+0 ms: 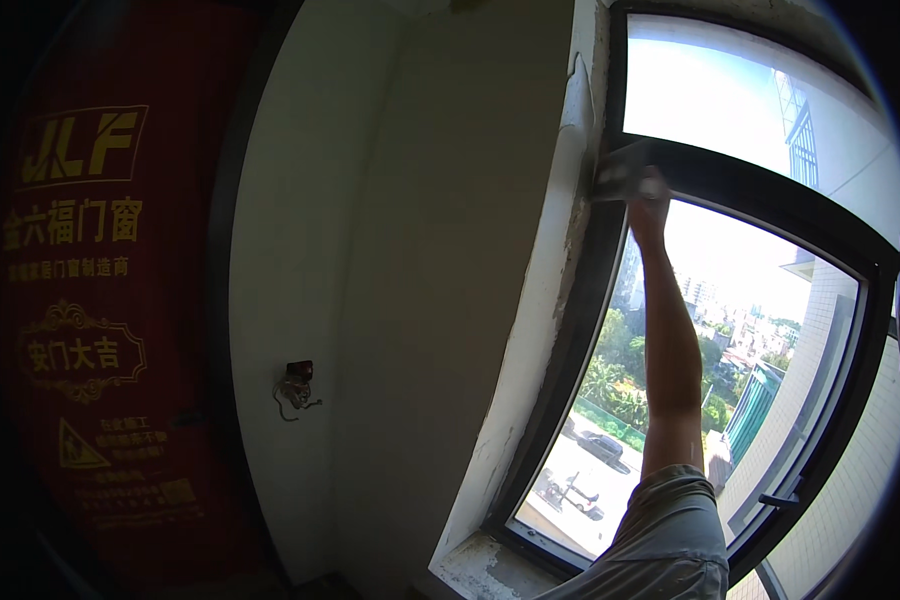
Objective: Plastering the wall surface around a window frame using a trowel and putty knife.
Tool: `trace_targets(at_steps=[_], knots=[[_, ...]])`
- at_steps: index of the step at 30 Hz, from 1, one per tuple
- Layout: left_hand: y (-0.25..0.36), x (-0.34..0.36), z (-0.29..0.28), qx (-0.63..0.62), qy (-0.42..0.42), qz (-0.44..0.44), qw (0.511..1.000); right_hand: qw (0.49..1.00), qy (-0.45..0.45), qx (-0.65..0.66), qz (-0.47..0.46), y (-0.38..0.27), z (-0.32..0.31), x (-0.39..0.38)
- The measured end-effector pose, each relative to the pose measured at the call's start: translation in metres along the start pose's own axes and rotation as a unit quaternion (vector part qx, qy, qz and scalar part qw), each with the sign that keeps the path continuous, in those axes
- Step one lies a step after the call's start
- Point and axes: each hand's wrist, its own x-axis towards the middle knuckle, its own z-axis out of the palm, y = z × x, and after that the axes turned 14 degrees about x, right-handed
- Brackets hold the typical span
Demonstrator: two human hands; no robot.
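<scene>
My right arm, in a grey short sleeve, reaches up in front of the window. At its end my right hand (650, 192) is raised to the left end of the dark crossbar (760, 172) between the upper and lower panes. The fingers are closed around a blurred, flat greyish thing (622, 172) held against the dark window frame. Motion smears it, so its kind does not show. My left hand is out of view.
A window handle (778, 501) sits at the lower right of the frame. Left of the window, rough plaster edges the wall reveal (530, 330). Wires hang from a small red box (298, 370) on the wall. A red printed sheet (90, 400) covers the far left.
</scene>
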Motion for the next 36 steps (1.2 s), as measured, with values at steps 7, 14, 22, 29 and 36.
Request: trace_targets(at_steps=[7, 14, 22, 29, 36], knots=[[-0.019, 0.001, 0.0, -0.015, -0.068, 0.134, 0.989, 0.975, 0.169, 0.139, 0.041, -0.061, -0.035, -0.013], [-0.039, 0.026, 0.052, -0.112, -0.139, 0.05, 0.983, 0.89, 0.136, 0.232, 0.369, -0.116, -0.062, -0.022], [-0.038, 0.032, 0.061, -0.096, -0.101, 0.071, 0.988, 0.802, 0.05, 0.366, 0.47, -0.036, -0.017, 0.059], [-0.034, 0.013, -0.002, 0.116, 0.093, 0.254, 0.956, 0.794, 0.015, 0.383, 0.471, 0.002, -0.006, 0.086], [-0.026, 0.009, 0.006, 0.056, 0.012, 0.25, 0.967, 0.788, 0.006, 0.357, 0.503, 0.024, -0.006, 0.087]])
